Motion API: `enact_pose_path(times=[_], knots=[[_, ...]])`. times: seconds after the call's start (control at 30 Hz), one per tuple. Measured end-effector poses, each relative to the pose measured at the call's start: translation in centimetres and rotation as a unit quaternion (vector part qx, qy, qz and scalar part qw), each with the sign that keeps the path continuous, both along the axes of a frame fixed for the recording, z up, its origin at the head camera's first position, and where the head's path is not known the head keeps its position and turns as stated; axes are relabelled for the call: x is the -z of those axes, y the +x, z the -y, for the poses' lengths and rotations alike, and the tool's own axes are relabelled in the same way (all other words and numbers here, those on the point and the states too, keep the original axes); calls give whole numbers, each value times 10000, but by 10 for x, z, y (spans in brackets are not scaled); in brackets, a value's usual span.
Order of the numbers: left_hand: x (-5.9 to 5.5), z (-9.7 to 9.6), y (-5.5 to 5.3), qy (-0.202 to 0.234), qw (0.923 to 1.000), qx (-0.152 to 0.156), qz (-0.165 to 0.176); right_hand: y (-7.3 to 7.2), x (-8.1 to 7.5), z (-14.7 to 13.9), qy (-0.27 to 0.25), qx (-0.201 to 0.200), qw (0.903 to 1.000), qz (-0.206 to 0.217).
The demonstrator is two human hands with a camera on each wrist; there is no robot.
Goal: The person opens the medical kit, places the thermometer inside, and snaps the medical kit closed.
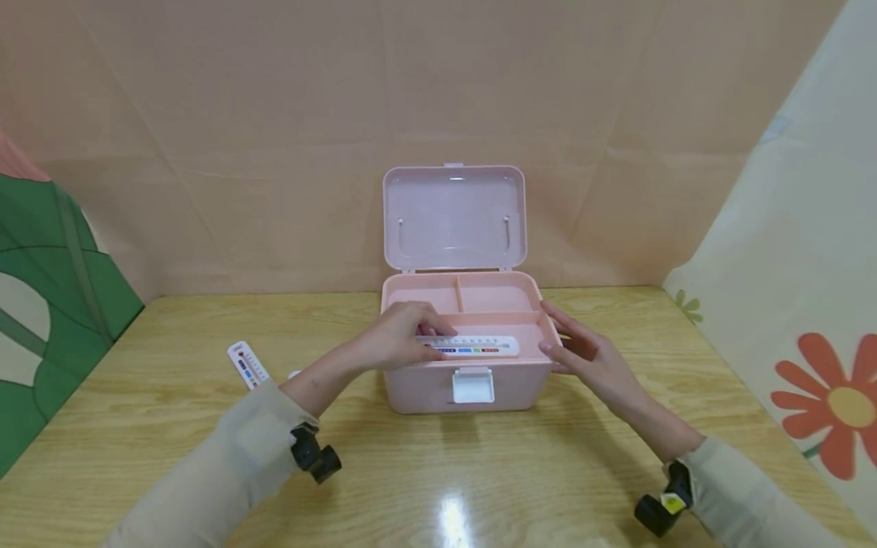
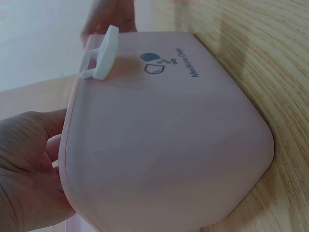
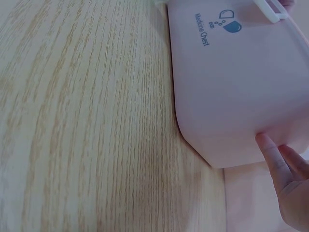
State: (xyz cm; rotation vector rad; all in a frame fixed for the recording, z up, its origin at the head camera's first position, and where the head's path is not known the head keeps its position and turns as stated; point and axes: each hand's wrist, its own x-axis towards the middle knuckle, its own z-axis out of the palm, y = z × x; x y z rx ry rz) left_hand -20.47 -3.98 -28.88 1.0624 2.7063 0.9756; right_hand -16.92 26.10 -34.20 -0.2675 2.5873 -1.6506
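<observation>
A pink medicine chest (image 1: 425, 392) stands with its lid (image 1: 455, 217) raised, showing a divided tray (image 1: 499, 313) inside. Over the tray's front compartment, my left hand (image 1: 404, 335) pinches the left end of a flat white thermometer (image 1: 479, 347) with a printed scale and coloured blocks. That end is covered by the fingers. My right hand (image 1: 589, 354) touches the chest's right side, thumb near the rim. In the right wrist view, straight fingers (image 3: 274, 159) lie against the side wall. The left wrist view shows the left hand (image 2: 29, 169) reaching in behind the rim.
Another white strip (image 1: 247, 364) with a similar print lies on the wooden table (image 1: 384, 472), left of the chest and partly behind the left sleeve. A small white thing (image 1: 294, 374) peeks out beside the left wrist. A white latch (image 1: 473, 386) hangs on the chest's front.
</observation>
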Motion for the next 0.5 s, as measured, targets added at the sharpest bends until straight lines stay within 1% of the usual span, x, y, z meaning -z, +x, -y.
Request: enact_pose_path(times=[0.1, 0.27, 0.37, 0.5], knots=[[0, 0, -3, -45, 9999, 103, 12, 1, 0, 0, -7, 2, 10000, 16], [-1, -1, -6, -51, 9993, 213, 288, 1, 0, 1, 34, 5, 10000, 34], [-1, -2, -7, -77, 9988, 244, 409, 1, 0, 0, 52, 10, 10000, 30], [-2, -3, -8, -130, 9987, 238, 433, 1, 0, 0, 59, 22, 10000, 29]])
